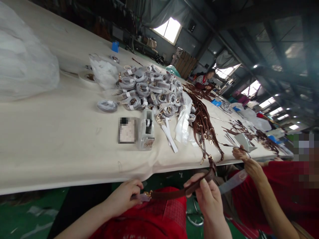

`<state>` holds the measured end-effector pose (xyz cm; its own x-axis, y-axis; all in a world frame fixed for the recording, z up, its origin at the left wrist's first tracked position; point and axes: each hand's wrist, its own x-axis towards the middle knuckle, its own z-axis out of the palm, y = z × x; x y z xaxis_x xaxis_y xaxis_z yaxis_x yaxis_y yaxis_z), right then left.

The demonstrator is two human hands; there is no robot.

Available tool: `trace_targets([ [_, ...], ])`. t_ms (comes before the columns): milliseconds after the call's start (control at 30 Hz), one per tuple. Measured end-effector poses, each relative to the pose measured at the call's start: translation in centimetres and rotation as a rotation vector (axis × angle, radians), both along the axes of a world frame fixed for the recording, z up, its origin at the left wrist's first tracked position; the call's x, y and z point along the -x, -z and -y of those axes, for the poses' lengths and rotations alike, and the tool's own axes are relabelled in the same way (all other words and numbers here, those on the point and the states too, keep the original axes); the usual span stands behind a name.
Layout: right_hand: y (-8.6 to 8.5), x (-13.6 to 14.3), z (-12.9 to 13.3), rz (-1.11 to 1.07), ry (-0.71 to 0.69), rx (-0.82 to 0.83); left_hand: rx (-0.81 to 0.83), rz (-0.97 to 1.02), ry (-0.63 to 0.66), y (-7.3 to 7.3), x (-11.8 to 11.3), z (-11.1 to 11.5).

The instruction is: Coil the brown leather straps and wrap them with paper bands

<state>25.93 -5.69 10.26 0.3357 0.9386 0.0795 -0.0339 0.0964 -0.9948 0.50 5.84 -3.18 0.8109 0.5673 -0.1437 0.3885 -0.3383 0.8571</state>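
A brown strap (169,195) with gold metal fittings is stretched between my two hands above my lap. My left hand (128,196) is closed round its left end, where a gold clasp and a bit of clear plastic stick out. Further right, my right hand (208,191) pinches the strap with thumb and fingers, and the strap's far part rises to the table edge. Many wrapped grey coils (152,88) are heaped on the white table (74,139). Loose brown straps (203,119) lie to the right of that heap.
A tape dispenser (146,131) stands near the front, beside a small box (127,130). White paper strips (170,134) lie nearby. Large plastic bags (25,59) rest at the left. Close on the right, a person in red (279,192) works with both hands. Another person is further back.
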Motion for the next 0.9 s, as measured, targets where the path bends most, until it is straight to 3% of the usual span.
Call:
trace_targets([
  [433, 0.0, 0.4, 0.0, 0.007, 0.094, 0.026, 0.037, 0.035, -0.005, 0.7, -0.9, -0.6],
  [633, 0.8, 0.0, -0.3, -0.039, 0.050, 0.073, 0.128, 0.131, 0.026, -0.7, -1.8, -0.5],
  [900, -0.1, -2.0, -0.8, -0.027, 0.060, 0.061, 0.467, 0.194, 0.197, -2.8, -1.8, 0.1],
])
